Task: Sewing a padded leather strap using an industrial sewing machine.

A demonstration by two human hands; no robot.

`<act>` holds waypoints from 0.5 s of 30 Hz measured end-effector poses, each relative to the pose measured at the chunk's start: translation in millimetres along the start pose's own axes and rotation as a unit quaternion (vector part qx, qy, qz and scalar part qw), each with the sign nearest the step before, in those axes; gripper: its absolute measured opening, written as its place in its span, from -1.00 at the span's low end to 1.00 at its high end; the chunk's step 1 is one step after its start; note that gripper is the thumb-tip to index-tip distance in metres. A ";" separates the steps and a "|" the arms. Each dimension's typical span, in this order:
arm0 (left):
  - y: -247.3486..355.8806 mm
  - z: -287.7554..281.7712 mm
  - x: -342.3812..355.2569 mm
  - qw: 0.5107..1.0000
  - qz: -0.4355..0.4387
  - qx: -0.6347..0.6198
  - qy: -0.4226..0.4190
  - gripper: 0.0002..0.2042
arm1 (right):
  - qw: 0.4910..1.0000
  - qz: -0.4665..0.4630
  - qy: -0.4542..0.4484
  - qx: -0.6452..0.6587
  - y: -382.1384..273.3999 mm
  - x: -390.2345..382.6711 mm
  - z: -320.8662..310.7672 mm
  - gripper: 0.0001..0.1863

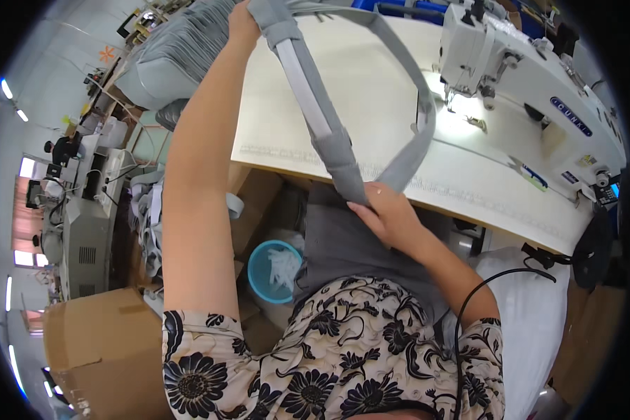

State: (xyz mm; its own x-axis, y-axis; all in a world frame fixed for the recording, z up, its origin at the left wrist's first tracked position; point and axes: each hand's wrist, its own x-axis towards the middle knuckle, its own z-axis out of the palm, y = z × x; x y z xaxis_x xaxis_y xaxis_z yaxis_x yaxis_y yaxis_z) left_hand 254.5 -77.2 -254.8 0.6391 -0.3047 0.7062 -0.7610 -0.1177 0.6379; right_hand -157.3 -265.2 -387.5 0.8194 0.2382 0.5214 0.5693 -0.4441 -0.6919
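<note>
A long grey fabric strap (336, 150) is stretched between my two hands above the white sewing table. Along its middle a pale strip (302, 87) shows between folded grey sections. At the far left of the table, my left hand (242, 26) grips the upper end, its fingers partly hidden at the picture's edge. My right hand (390, 212) is closed on the lower end, just off the table's front edge, thumb pressed against the fabric. The rest of the strap loops to the right and back over the tabletop, close to the sewing machine (469, 63).
The machine's lamp lights its needle area on the table (371, 77). A pen-like tool (534, 177) lies on the right. Stacked grey fabric pieces (182, 63) stand at the far left. Below are a blue bin (250, 274) with white scraps and a cardboard box (105, 343).
</note>
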 end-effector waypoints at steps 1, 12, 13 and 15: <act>-3.4 12.1 -17.3 0.992 -0.052 0.112 -0.034 -0.73 | 0.999 0.045 0.004 0.004 0.8 -6.6 -6.0 -0.77; 63.7 -0.3 -128.8 0.819 0.093 0.379 -0.421 -0.11 | 0.968 0.168 -0.057 0.177 10.4 -9.4 -47.0 -0.74; 99.9 14.5 -150.0 0.826 0.073 0.351 -0.435 -0.14 | 0.984 0.136 -0.081 0.087 14.9 -5.1 -58.6 -0.77; 138.4 18.0 -177.5 0.825 0.113 0.326 -0.448 -0.32 | 0.990 0.093 -0.105 -0.005 26.1 5.7 -69.6 -0.80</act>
State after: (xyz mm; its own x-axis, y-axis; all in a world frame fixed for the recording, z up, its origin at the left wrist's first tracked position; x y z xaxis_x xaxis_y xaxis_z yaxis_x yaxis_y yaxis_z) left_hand 33.8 -56.4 -297.4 0.3560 -0.9303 0.0884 -0.9343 -0.3562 0.0137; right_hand -142.4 -335.6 -367.8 0.9067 0.3252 0.2686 0.4066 -0.5048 -0.7615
